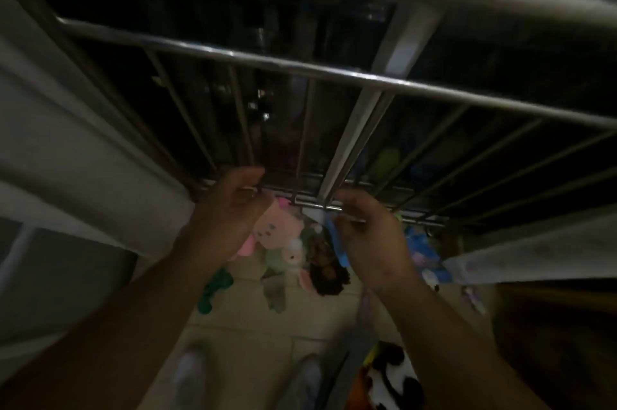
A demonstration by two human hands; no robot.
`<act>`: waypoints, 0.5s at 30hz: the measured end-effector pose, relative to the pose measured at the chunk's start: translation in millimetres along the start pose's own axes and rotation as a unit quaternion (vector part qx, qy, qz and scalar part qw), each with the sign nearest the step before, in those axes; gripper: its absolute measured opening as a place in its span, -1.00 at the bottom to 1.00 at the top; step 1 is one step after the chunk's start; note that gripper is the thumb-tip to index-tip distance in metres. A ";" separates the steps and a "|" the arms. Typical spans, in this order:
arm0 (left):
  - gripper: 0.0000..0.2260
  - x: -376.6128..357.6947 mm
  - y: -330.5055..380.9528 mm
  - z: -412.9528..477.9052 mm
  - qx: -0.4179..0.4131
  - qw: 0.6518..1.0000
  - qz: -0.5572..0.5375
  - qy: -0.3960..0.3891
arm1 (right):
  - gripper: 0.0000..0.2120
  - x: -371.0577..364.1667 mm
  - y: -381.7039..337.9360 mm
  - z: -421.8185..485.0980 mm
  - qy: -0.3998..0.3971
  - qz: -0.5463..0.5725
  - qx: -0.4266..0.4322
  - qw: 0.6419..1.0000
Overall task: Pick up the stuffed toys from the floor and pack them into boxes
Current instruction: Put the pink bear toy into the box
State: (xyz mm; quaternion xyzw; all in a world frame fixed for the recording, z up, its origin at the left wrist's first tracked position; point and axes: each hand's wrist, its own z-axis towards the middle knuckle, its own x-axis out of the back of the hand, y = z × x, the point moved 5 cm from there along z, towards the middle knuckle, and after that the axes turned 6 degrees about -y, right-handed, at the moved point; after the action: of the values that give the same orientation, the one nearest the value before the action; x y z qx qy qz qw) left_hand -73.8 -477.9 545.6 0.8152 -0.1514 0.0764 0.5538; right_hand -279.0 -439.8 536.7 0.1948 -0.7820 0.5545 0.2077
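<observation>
Several stuffed toys lie heaped on the tiled floor point(250, 326) at the foot of a metal railing: a pink toy point(277, 229), a white bunny point(294, 256), a dark brown toy point(325, 267) and a green toy point(213, 289). More blue toys point(420, 246) lie to the right. My left hand point(230, 209) hovers over the pink toy with its fingers curled and apart. My right hand point(370, 242) is above the pile, and a blue toy point(337, 242) shows just beside its fingers. Blur hides whether it grips it. No box is in view.
A metal railing point(300, 68) with vertical bars stands right behind the pile, dark beyond it. A pale wall or door point(66, 142) is on the left and a light curtain point(534, 256) on the right. A black-and-white toy point(394, 379) lies by my feet point(193, 376).
</observation>
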 end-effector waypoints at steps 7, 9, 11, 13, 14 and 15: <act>-0.70 -43.3 -172.6 120.8 0.049 0.998 0.032 -0.027 | -0.65 -115.8 136.1 94.5 -0.068 0.004 -0.057 0.996; -0.69 -51.0 -220.6 148.5 0.048 0.997 0.045 -0.043 | -0.64 -147.0 169.3 117.8 -0.068 0.000 -0.060 0.996; -0.69 -57.8 -268.4 171.0 0.067 0.995 0.051 -0.054 | -0.64 -183.0 199.0 135.8 -0.067 -0.002 -0.073 0.995; -0.70 -63.7 -310.7 191.1 0.068 0.995 0.052 -0.055 | -0.63 -215.9 230.8 151.9 -0.060 0.013 -0.082 0.995; -0.67 -66.3 -329.6 201.2 0.067 0.994 0.060 -0.058 | -0.62 -230.4 242.6 160.4 -0.058 -0.004 -0.087 0.994; -0.62 -69.7 -345.2 210.2 0.063 0.994 0.066 -0.066 | -0.60 -244.8 255.4 169.1 -0.062 -0.031 -0.094 0.993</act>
State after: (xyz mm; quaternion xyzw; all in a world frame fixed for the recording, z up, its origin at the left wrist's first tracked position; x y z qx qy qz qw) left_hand -34.2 -543.6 142.8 0.8397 -0.2359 0.0685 0.4843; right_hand -228.9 -503.0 153.0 0.2327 -0.8355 0.4589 0.1929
